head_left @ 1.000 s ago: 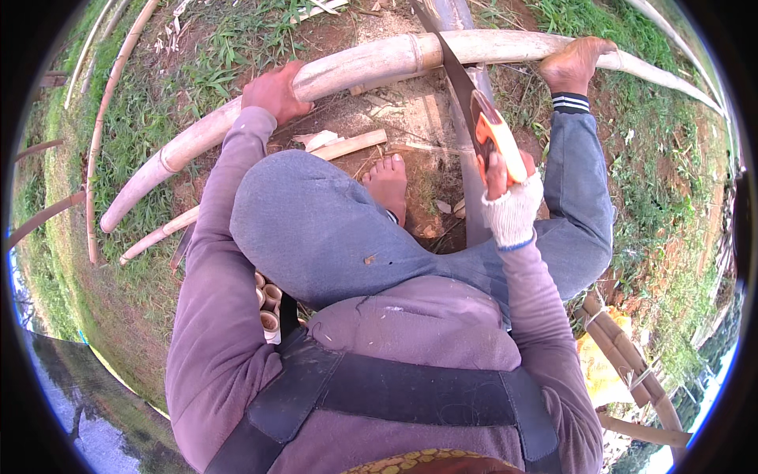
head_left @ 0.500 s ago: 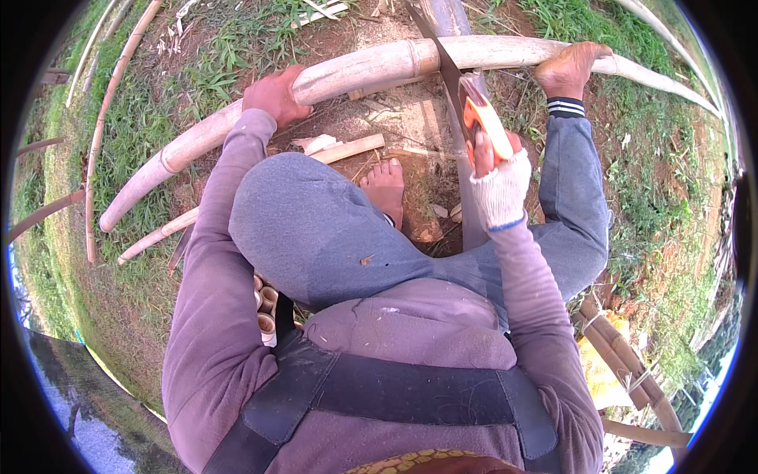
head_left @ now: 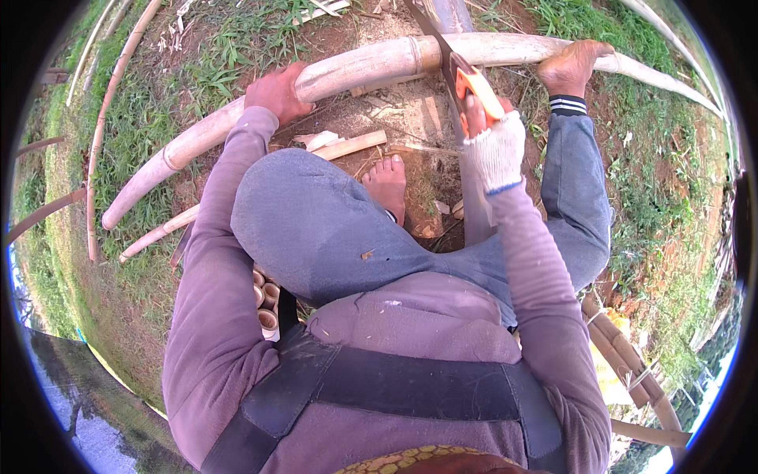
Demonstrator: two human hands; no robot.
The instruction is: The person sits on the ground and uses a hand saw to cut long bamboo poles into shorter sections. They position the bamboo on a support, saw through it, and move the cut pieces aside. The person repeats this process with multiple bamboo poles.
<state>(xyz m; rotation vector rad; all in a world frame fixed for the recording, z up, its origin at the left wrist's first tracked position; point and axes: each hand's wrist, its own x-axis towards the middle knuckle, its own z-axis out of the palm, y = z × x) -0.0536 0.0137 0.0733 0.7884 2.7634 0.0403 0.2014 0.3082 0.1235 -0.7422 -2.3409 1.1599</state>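
A long pale bamboo pole (head_left: 363,65) lies crosswise before me. My left hand (head_left: 278,93) is bare and closed around it, left of its middle. With a white knit glove on, my right hand (head_left: 493,136) grips the orange handle of a hand saw (head_left: 483,88). The saw's dark blade rests across the pole just right of a node and points away from me. Beneath the pole runs a grey log (head_left: 474,170), partly hidden by the saw and my hand. My bare right foot (head_left: 570,65) presses on the pole's right part.
Sawdust (head_left: 426,118) and an offcut strip of bamboo (head_left: 353,146) lie near my left foot (head_left: 385,188). Short cut bamboo pieces (head_left: 268,308) stand beside my left thigh. More poles (head_left: 114,118) lie on the grass at left, and tied bamboo (head_left: 624,355) is at lower right.
My right hand has pushed the saw forward, away from me, and its handle is now closer to the pole. My left hand and right foot stay in place on the pole.
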